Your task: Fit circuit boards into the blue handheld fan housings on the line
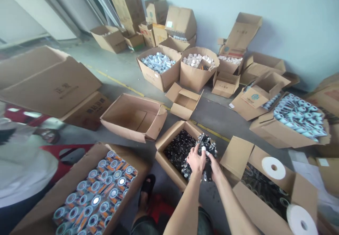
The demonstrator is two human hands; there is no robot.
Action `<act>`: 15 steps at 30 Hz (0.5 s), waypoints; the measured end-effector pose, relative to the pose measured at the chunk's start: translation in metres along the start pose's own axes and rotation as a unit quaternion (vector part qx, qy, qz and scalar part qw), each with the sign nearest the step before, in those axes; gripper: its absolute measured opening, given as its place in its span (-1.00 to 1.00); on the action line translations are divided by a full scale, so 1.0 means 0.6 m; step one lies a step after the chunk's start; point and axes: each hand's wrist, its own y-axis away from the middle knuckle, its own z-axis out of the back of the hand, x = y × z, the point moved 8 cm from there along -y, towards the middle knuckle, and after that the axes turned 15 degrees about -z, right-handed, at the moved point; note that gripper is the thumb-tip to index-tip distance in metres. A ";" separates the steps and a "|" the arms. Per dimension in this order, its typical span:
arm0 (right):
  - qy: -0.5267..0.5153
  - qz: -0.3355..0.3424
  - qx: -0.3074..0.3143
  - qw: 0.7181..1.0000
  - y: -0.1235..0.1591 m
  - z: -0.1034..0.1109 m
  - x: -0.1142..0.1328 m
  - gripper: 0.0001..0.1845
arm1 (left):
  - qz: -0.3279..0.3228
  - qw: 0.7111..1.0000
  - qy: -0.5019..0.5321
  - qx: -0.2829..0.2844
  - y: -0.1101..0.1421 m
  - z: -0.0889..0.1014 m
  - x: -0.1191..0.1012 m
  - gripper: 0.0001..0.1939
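Both of my hands are over the right edge of a cardboard box (169, 173) filled with small black parts (180, 143) that have shiny metal bits. Between them is a clump of the same black, shiny parts (208, 143). My left hand (196, 160) grips the clump from the left, its fingers curled against it. From the right, my right hand (215, 166) closes round the same clump. White covers wrap the tips of a couple of digits. Some parts hang below the hands; their exact kind is too small to make out.
On the left, a carton (79, 157) holds rows of torch-like cylinders. At right, an open carton (304, 189) carries white discs (273, 168). An open box (132, 116) lies ahead. A person in a white shirt (23, 164) sits at left. More cartons line the wall.
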 end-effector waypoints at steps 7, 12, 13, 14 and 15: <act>0.012 0.009 0.035 0.999 0.003 -0.008 0.015 -0.54 | 0.005 1.000 -0.013 -0.025 0.000 0.013 -0.020 -0.58; 0.008 0.039 0.049 0.998 0.047 -0.032 0.038 -0.44 | -0.019 0.999 -0.002 -0.036 -0.004 0.053 -0.058 -0.57; 0.009 0.046 0.051 0.998 0.058 -0.043 0.039 -0.43 | -0.024 0.999 0.000 -0.039 -0.003 0.069 -0.062 -0.57; 0.010 0.053 0.054 0.997 0.069 -0.057 0.037 -0.43 | -0.027 0.999 0.002 -0.045 -0.001 0.087 -0.063 -0.57; 0.014 0.061 0.058 0.996 0.082 -0.076 0.033 -0.42 | -0.029 0.998 0.003 -0.053 0.002 0.110 -0.062 -0.58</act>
